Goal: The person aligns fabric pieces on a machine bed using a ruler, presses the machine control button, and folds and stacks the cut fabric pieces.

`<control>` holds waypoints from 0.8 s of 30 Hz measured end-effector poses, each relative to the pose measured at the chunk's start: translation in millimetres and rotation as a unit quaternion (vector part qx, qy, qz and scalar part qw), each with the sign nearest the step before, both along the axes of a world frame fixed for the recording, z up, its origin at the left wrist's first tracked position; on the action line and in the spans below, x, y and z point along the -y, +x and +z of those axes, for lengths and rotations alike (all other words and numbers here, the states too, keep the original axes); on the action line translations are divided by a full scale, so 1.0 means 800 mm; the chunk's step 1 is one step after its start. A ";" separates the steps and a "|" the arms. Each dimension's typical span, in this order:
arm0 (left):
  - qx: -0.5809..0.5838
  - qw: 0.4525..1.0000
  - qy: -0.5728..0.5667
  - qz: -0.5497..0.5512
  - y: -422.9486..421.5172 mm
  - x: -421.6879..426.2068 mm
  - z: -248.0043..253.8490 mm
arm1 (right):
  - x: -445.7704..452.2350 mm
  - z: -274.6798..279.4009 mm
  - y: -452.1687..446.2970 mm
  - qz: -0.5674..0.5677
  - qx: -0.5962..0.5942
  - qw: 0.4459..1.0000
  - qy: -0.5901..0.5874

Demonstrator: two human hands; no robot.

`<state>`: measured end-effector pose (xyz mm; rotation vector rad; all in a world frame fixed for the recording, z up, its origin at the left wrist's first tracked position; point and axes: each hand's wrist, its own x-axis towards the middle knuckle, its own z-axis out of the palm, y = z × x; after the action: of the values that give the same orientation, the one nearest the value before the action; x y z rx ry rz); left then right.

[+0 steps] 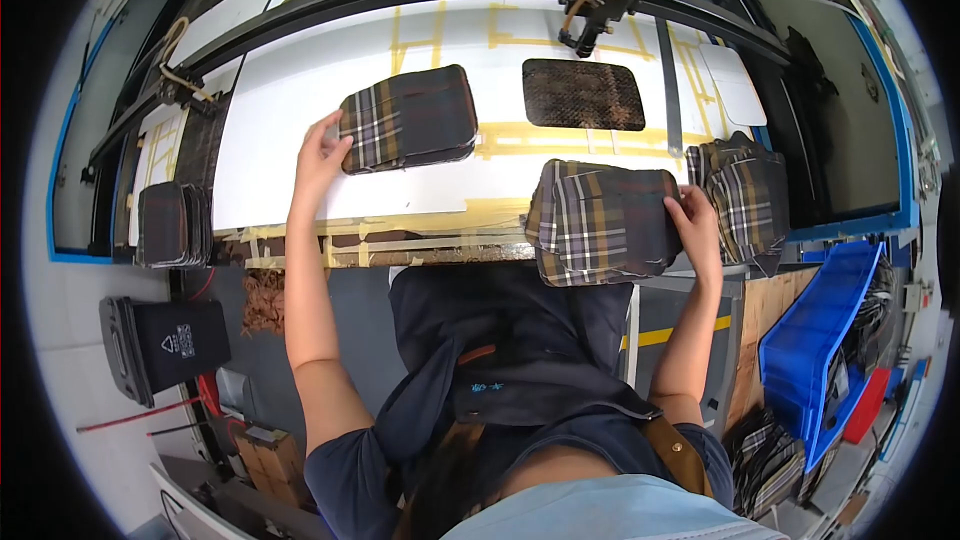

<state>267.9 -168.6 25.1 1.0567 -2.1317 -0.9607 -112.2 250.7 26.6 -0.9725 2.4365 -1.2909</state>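
Observation:
A stack of rounded plaid fabric pieces point(430, 118) lies on the white work surface, left of centre. My left hand point(322, 152) grips its left edge between thumb and fingers. Closer to my body, a second plaid fabric stack point(600, 225) sits at the table's front edge, with its layers slightly fanned. At that stack's right edge is my right hand point(696, 228), its fingers closed on the border. Just beyond it, a further plaid pile point(748, 195) stands to the right. The undersides of both held stacks are hidden.
A dark rectangular opening point(584, 95) shows in the white board point(290, 140). Above runs a black rail with a machine head point(598, 0). More plaid pieces point(172, 225) stand at far left. A black bin point(165, 345) and a blue crate point(815, 340) flank me below.

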 end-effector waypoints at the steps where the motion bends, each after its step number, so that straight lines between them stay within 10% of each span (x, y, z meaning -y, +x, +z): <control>1: 0.067 0.981 -0.175 0.050 -0.002 -0.001 -0.003 | -0.006 0.009 -0.001 0.034 0.020 0.998 0.041; 4: 0.099 0.905 -0.408 0.066 -0.041 -0.048 0.033 | 0.004 0.042 0.021 0.034 0.043 0.998 -0.012; 6: -0.034 0.993 -0.032 -0.104 -0.086 -0.105 0.055 | 0.020 0.054 0.026 0.031 -0.007 0.996 -0.079; 8: -0.090 0.956 0.107 -0.258 -0.128 -0.140 0.028 | 0.036 0.054 0.017 0.028 -0.012 0.992 -0.121; 24: -0.016 0.764 0.388 -0.516 -0.249 -0.202 -0.001 | 0.010 0.064 0.015 0.075 0.159 0.975 -0.134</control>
<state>68.9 -6.7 24.3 -0.0159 -2.2570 -2.4877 -100.4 242.5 78.0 -0.9082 1.9492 -1.6075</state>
